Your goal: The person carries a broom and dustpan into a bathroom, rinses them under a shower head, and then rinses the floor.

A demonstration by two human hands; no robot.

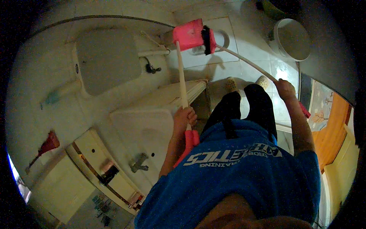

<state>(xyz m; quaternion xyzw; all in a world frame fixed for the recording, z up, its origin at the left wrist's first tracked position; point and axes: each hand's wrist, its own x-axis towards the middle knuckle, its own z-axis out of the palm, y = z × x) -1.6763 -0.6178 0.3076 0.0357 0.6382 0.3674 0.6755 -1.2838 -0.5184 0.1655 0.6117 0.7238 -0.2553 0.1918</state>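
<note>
My left hand is closed around the pale handle of a long-handled pink dustpan, just above its pink grip. The pan is raised ahead of me, over a squat toilet set in the tiled floor. In my right hand is the pale handle of a broom with a pink head and black bristles. The bristles are close beside the pan's edge; whether they touch it I cannot tell. A short pink end of the broom's handle shows past my right forearm.
A white bucket stands at the upper right. To the left are a washbasin with a faucet, a cabinet edge and a bathtub. A door opening lies right, with a patterned mat and wooden floor.
</note>
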